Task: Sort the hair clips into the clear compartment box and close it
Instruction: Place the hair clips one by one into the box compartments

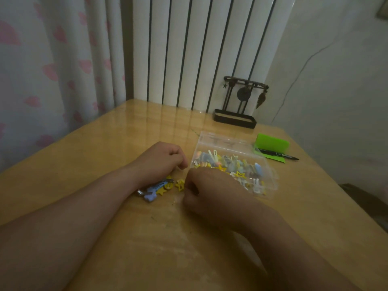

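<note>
L hand (161, 160) & R hand (210, 190), both curled (grasp indeterminate), flank few loose hair clips (157, 189) on table (105, 154); clear compartment box (220, 143), 2 o'clock of R hand, open, holds most clips: sorting approx. near-complete, closing pending.

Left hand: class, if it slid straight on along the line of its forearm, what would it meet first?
Probably the clear compartment box, at its left wall; the left hand lies close beside it, though depth is unclear.
</note>
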Demonstrator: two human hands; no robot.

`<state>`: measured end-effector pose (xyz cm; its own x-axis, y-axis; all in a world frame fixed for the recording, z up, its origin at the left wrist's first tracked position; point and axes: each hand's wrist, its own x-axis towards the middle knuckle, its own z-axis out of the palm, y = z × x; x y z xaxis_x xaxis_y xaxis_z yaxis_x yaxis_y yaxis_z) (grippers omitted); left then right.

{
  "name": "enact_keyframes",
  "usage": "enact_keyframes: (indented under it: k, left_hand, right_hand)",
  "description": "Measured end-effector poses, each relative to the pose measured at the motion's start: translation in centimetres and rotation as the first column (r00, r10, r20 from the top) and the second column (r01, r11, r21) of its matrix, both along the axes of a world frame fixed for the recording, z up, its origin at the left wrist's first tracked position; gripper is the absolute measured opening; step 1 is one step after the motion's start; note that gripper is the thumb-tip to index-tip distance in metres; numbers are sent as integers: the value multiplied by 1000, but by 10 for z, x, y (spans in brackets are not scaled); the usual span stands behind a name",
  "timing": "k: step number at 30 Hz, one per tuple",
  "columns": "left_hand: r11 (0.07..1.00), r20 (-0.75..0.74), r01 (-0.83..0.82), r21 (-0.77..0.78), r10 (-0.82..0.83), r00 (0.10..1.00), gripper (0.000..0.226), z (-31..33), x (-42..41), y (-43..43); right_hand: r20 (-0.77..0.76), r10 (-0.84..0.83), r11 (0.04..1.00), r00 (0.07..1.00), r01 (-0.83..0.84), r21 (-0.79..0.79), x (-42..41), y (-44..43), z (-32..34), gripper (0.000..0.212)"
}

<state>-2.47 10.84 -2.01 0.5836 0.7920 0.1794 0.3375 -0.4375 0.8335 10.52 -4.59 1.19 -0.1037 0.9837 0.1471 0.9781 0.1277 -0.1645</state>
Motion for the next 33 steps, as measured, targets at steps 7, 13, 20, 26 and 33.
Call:
enact_keyframes:
  k: [7,13,20,26,33]
  left_hand:
    - [1000,-1,-3,1,3,1000,29,-2,0,2]
    - [1000,1,-6,2,6,1000,31,-2,1,1]
    - [1000,-16,-9,14,10,1000,31,-1,1,1]
    - [1000,-14,-8,19,8,1000,31,-1,1,0]
    - [1000,-5,-15,-6,15,1000,30,-2,2,-1]
  right_hand:
    - [-396,-181,925,900,293,244,57,-8,35,6]
    - [-300,-500,830,812,548,103,121,-13,30,6]
    - [-109,-589,801,801,596,58,128,-6,18,8]
    - [-91,-621,778,778,626,45,128,-4,15,13]
    - [-85,-637,767,766,641,25,125,-4,13,13]
